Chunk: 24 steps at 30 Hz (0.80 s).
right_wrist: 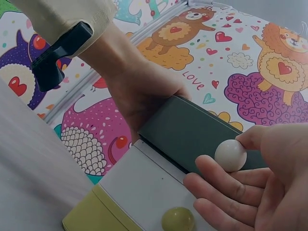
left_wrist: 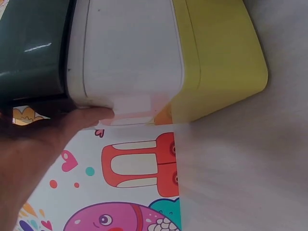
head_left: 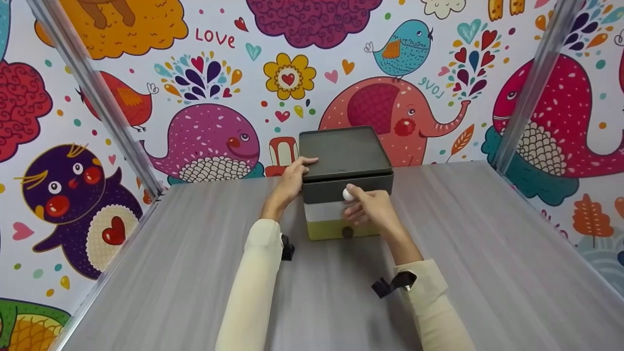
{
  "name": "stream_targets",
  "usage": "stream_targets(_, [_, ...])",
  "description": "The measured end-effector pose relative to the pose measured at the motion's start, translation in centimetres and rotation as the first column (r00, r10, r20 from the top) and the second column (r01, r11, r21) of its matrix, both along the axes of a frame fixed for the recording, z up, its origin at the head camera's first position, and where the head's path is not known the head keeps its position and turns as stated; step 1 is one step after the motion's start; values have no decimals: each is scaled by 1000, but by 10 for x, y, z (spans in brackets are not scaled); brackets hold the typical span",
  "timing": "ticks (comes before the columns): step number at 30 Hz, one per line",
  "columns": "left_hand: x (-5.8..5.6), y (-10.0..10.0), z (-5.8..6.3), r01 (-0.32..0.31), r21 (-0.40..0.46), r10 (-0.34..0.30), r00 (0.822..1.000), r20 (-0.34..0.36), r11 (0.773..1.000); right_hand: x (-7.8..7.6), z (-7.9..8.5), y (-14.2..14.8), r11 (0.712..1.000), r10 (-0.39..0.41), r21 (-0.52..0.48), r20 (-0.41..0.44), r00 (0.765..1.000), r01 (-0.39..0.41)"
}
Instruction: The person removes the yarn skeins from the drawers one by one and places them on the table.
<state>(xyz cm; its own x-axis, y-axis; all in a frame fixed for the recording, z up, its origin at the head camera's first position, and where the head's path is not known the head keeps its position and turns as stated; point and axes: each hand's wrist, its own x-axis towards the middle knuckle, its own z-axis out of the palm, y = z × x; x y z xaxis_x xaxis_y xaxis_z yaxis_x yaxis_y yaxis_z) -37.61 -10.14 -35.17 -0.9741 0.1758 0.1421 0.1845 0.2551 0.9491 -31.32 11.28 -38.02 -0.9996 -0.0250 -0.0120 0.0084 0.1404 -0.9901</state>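
A small drawer box (head_left: 343, 151) stands on the table, dark green-grey at the top, white in the middle and yellow-green at the bottom. My left hand (head_left: 291, 179) holds its left side, with a fingertip lying over the top edge. In the left wrist view, one digit lies along the white side (left_wrist: 130, 53). My right hand (head_left: 373, 207) pinches the round white knob (right_wrist: 230, 155) on the dark top drawer front (head_left: 348, 188) between thumb and fingers. A dark gap shows between the lid and this front. Below, a yellow-green knob (right_wrist: 178, 220) sits on the white drawer.
The bottom drawer has a dark knob (head_left: 347, 231). Grey wood-look table (head_left: 204, 273) surrounds the box. Directly behind it rises a wall printed with cartoon animals (head_left: 214, 141), and metal posts (head_left: 97, 92) stand at the corners.
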Motion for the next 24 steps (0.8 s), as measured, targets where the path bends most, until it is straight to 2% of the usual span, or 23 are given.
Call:
stream_targets(4, [-2, 1, -1, 19, 7, -19, 1000, 9, 1000, 2, 2, 3, 1000, 5, 16, 16, 1000, -5])
stream_targets(9, [0, -1, 0, 35, -9, -35, 999, -3, 999, 6, 7, 7, 998, 45, 52, 45, 998, -47])
stream_targets(17, [2, -7, 1, 62, -21, -63, 998, -13, 998, 12, 14, 9, 985, 78, 145, 95, 992, -91])
stream_targets(24, [1, -9, 0, 68, -26, -69, 997, -17, 997, 13, 18, 10, 977, 99, 179, 100, 990, -116])
